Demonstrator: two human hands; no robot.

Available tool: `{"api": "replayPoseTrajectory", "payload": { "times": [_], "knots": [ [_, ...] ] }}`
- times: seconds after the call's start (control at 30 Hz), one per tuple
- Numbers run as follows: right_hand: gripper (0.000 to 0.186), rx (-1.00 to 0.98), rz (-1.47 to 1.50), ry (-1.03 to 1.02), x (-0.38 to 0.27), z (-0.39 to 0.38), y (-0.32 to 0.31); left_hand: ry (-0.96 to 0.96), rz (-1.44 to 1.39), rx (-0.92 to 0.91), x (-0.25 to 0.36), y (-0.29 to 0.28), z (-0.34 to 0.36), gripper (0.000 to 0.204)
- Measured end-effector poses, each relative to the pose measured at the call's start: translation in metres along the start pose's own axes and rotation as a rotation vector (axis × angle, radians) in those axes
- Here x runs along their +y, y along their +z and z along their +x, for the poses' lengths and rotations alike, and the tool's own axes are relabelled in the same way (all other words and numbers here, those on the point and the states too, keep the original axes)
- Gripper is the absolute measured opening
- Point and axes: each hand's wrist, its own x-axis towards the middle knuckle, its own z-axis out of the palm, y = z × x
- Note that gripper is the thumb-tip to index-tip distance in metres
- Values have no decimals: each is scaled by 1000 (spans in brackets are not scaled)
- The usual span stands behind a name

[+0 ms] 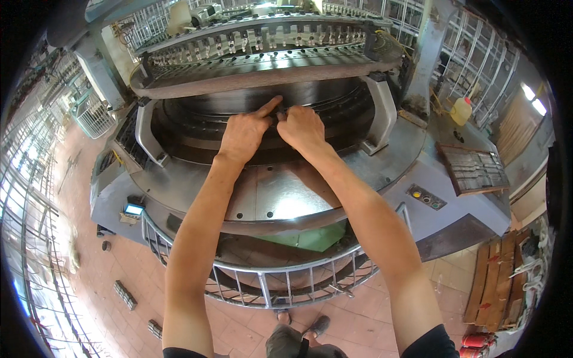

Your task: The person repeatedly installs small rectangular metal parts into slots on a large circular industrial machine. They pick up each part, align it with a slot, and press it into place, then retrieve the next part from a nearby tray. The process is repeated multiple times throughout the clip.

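Observation:
Both my arms reach over the front of a large round knitting machine [250, 185]. At its dark cylinder [239, 101], my left hand [246, 134] has its index finger stretched out toward the metal wall, the other fingers bent below. I see nothing held in it. Close beside it, my right hand [302, 128] is closed, knuckles up. A small dark piece [281, 112] shows at its fingertips; its kind cannot be made out. The hands nearly meet, and they hide the spot they work at.
A curved metal guard rail [265, 289] stands between me and the machine. Grey upright brackets [382, 116] flank the cylinder. At the right are a yellow bottle [461, 111], a tray of metal parts [474, 169] and a button panel [426, 197]. A small lit screen [133, 210] is at the left.

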Motion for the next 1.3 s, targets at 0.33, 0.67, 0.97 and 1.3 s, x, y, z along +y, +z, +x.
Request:
{"api": "replayPoseTrajectory", "payload": {
  "times": [0.33, 0.67, 0.97, 1.3],
  "knots": [
    [24, -103, 557, 145, 9, -24, -4, 8, 16, -38, -2, -2, -6, 13],
    [18, 93, 197, -116, 27, -16, 16, 51, 21, -18, -5, 1, -4, 15],
    [18, 64, 295, -127, 31, -24, 11, 30, -17, 33, 3, 2, -2, 18],
    [15, 428, 298, -184, 21, 28, 39, -159, 138, 24, 4, 4, 18, 22]
  ]
}}
